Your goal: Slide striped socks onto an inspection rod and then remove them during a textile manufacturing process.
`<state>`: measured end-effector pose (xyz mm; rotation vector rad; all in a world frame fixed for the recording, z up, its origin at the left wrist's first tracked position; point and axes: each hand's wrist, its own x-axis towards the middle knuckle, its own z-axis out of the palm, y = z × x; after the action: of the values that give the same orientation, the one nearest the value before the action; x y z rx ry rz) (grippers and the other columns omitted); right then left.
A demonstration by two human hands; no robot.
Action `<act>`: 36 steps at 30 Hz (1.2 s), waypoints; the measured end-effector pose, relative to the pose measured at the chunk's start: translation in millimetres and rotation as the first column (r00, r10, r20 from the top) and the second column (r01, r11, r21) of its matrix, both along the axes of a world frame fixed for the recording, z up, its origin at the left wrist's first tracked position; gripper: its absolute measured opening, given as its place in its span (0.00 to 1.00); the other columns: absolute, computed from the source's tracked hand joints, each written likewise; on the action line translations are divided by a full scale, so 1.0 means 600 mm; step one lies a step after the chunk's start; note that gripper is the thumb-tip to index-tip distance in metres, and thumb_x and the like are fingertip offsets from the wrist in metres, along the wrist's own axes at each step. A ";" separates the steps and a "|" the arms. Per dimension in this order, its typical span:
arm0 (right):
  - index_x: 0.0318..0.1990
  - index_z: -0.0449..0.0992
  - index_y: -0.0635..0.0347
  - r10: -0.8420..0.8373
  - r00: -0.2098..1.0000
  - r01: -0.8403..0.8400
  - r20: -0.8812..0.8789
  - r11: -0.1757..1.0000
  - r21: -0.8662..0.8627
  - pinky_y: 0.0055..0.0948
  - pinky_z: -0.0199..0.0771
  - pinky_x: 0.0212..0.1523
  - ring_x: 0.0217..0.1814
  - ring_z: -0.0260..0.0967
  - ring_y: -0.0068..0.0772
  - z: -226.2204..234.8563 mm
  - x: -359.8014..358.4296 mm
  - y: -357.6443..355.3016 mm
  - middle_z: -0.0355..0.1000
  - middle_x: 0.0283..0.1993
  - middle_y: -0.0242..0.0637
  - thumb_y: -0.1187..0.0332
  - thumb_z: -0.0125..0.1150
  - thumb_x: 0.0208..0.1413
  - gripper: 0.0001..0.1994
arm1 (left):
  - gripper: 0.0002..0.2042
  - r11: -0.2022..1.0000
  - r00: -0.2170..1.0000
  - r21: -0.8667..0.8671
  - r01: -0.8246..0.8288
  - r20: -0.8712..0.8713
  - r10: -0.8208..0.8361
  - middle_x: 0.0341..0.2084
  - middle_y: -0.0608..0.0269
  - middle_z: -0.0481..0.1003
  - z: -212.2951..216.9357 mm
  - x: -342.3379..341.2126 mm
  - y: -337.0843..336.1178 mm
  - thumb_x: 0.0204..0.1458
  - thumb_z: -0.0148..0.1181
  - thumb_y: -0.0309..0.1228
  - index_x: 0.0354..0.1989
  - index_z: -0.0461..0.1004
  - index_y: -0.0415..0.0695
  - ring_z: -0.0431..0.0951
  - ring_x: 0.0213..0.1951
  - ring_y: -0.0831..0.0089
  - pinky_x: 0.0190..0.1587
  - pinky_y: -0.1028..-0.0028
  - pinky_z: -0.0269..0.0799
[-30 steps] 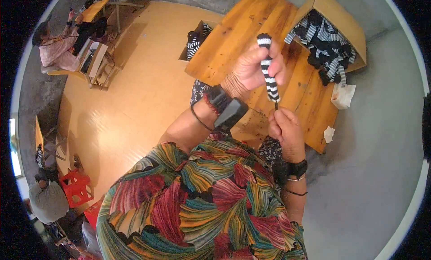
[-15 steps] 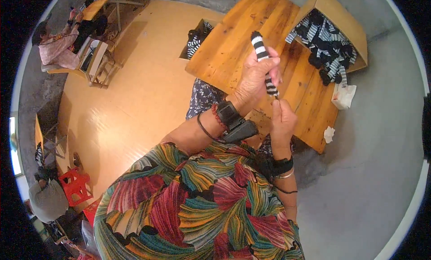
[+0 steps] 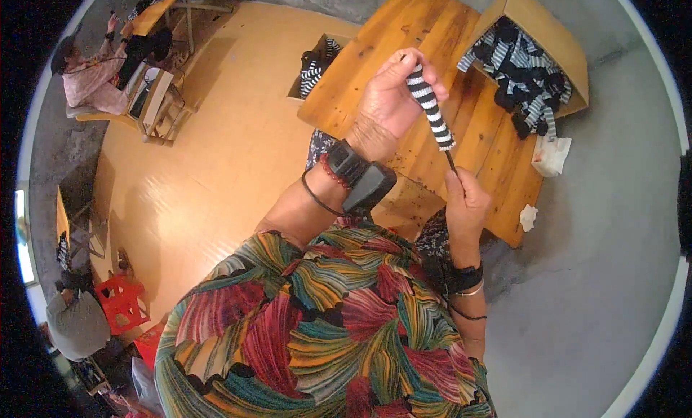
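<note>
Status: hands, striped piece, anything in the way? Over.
Left hand gripping upper end of black-and-white striped knitted tube. Right hand pinching thin, dark, rod-like piece extending from tube's lower end. Nothing visible blocking either hand.

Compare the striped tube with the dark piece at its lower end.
The striped tube is thick and banded black and white; the dark piece is thin and plain. The left hand holds the tube, while the right hand grips the dark piece. Both slant roughly in line.

A red stool [image 3: 117, 300] is beside a grey-clad person [image 3: 79, 326]; a pink-clad person [image 3: 95, 84] sits beyond.
</note>
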<state>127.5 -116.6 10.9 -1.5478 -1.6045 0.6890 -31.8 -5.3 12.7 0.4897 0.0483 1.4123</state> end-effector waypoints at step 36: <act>0.23 0.68 0.63 0.067 0.946 -0.155 -0.318 0.953 -0.260 0.16 0.51 0.20 0.21 0.49 0.12 -0.007 0.011 -0.015 0.54 0.17 0.21 0.68 0.51 0.52 0.10 | 0.09 0.978 0.962 -0.003 -0.206 -0.182 0.202 0.17 0.63 0.65 0.006 0.009 -0.029 0.52 0.49 0.35 0.35 0.67 0.44 0.66 0.21 0.68 0.26 0.71 0.64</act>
<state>134.0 -125.8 6.5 -1.4640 -1.4111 1.2041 -26.4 -22.9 16.1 0.6076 0.2682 1.5637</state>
